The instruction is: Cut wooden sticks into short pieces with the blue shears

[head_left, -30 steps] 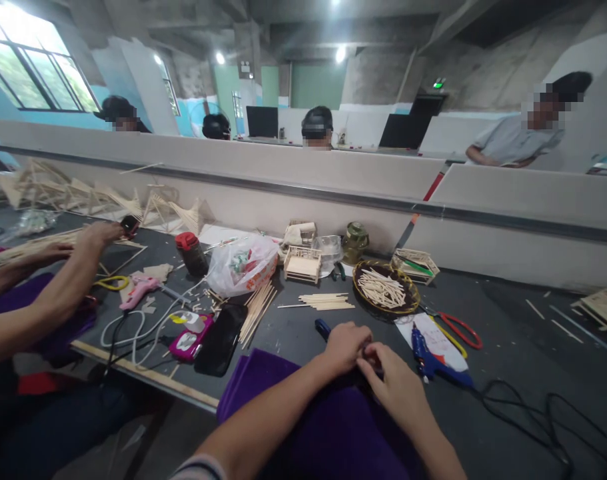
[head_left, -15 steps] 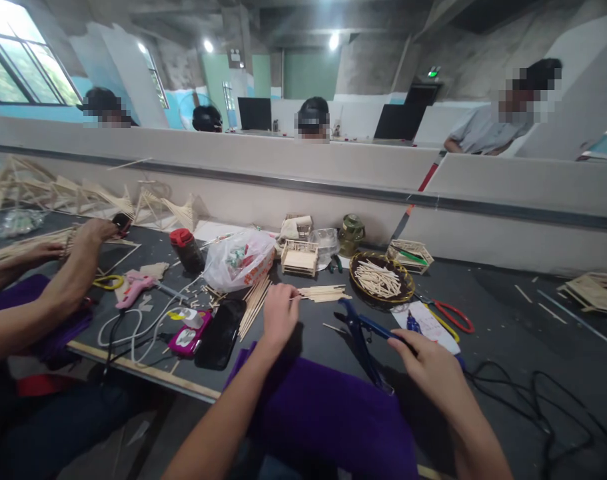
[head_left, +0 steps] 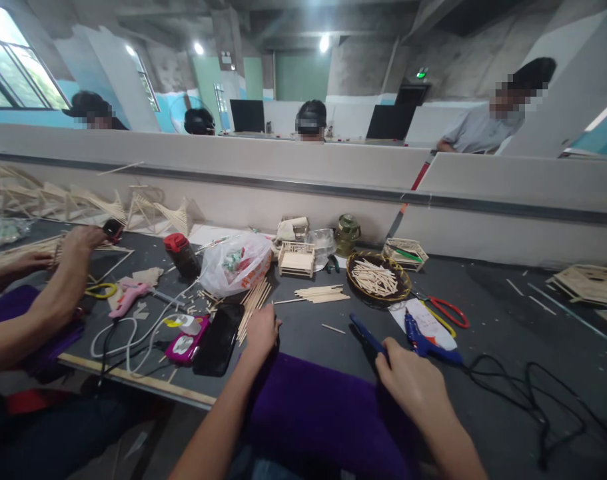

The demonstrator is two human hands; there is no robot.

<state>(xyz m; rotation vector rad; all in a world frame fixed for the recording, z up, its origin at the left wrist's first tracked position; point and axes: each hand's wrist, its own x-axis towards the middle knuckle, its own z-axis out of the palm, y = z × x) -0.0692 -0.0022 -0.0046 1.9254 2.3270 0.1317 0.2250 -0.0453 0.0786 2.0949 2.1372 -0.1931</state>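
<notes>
My left hand (head_left: pixel 263 331) is closed, fingers pinched together, just in front of a thin stick lying on the table. What it holds, if anything, is too small to make out. My right hand (head_left: pixel 413 377) wraps round a blue hand cutter (head_left: pixel 367 335), its far end pointing up and left; the rest is hidden by the hand and dark shadow. A row of wooden sticks (head_left: pixel 323 293) lies beyond my hands. One short stick (head_left: pixel 333 329) rests between them. Purple cloth (head_left: pixel 323 407) covers my lap and the table's front edge.
A basket of short sticks (head_left: pixel 353 283), red-handled scissors (head_left: pixel 450 311) and a blue glue gun (head_left: pixel 428 343) lie to the right. A phone (head_left: pixel 218 340), plastic bag (head_left: pixel 238 263) and dark bottle (head_left: pixel 182 257) are left. Another person's hands (head_left: pixel 78 247) work at far left.
My left hand has drawn back from the stick row toward me. My right hand has moved slightly left and down, and the cutter's spread handles now look closed together.
</notes>
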